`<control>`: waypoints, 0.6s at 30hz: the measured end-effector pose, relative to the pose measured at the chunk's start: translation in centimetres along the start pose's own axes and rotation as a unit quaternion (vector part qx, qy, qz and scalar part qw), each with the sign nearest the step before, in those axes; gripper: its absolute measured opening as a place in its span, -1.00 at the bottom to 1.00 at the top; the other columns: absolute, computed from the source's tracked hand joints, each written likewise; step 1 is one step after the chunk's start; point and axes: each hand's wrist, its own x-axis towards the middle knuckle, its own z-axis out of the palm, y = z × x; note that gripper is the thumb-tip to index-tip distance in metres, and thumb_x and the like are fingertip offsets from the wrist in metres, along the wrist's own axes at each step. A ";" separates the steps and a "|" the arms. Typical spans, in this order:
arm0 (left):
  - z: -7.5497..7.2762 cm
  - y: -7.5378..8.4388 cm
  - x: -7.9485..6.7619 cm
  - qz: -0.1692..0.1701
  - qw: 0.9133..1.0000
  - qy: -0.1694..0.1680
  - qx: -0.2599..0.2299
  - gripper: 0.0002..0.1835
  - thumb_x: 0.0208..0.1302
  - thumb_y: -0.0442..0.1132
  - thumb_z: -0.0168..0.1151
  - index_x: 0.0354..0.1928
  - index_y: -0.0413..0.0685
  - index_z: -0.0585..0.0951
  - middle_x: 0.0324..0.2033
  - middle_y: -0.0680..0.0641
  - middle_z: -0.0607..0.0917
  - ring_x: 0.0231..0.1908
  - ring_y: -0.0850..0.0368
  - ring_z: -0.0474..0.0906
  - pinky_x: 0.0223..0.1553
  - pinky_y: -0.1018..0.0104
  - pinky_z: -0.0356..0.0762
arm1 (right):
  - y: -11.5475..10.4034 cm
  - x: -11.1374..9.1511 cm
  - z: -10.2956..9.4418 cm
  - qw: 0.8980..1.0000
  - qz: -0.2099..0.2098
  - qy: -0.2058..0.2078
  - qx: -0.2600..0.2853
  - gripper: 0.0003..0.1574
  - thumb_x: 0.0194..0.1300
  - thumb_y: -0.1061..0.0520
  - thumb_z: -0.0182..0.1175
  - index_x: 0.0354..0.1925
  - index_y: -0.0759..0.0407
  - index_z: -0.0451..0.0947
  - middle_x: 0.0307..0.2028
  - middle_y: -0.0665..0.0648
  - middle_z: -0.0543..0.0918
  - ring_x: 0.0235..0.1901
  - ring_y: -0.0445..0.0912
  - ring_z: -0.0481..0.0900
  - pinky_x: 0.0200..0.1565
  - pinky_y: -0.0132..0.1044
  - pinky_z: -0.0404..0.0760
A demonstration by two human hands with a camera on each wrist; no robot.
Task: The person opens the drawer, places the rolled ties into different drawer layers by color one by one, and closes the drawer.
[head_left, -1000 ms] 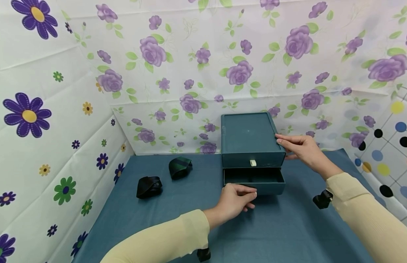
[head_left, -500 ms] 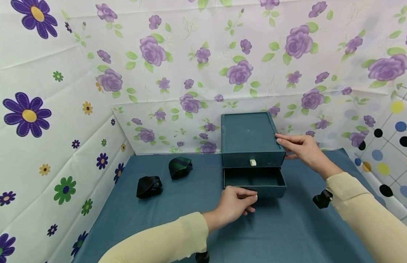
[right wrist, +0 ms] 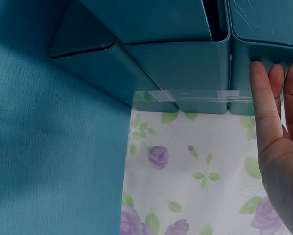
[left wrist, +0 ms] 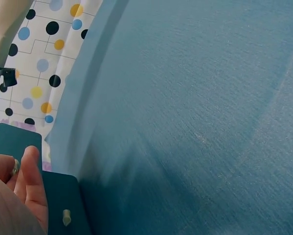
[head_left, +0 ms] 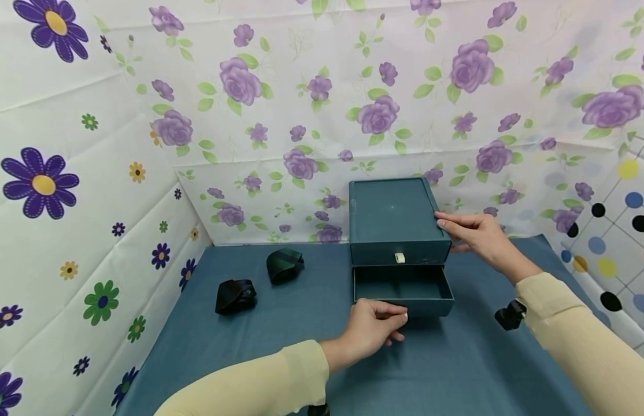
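Nearest, in front of the box [head_left: 392, 211], the left hand [head_left: 371, 329] pinches with thumb and finger the small pale tab [left wrist: 15, 167] of the lower drawer [head_left: 431, 307], which stands partly out of the box toward the person. The drawer looks light and stiff, like coated board; I judge that the tab is the right place to hold, with a straight and gentle pull, because a crooked one could make it bind. To the left of the box, two dark rolled cloths, a black one [head_left: 236, 297] and, farther, a greenish one [head_left: 285, 266], lie on the table [head_left: 280, 323]; they seem soft. At the right side of the box, the right hand [head_left: 480, 237] rests its straightened fingers against the wall; this probably steadies the light box. Behind the box hangs a flowered sheet [head_left: 301, 115].
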 end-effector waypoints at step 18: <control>0.3 1.2 -1.3 -0.002 1.000 0.000 0.002 -0.79 0.21 -0.21 0.27 -0.11 0.03 0.71 -0.35 0.11 0.75 -0.43 -0.04 0.71 -0.53 0.24 0.62 | 0.0 0.1 0.0 1.000 -0.003 0.001 -0.005 -0.40 0.24 -0.30 0.11 0.21 -0.22 0.45 0.30 0.02 0.38 -0.11 -0.08 0.54 -0.17 -0.15 0.68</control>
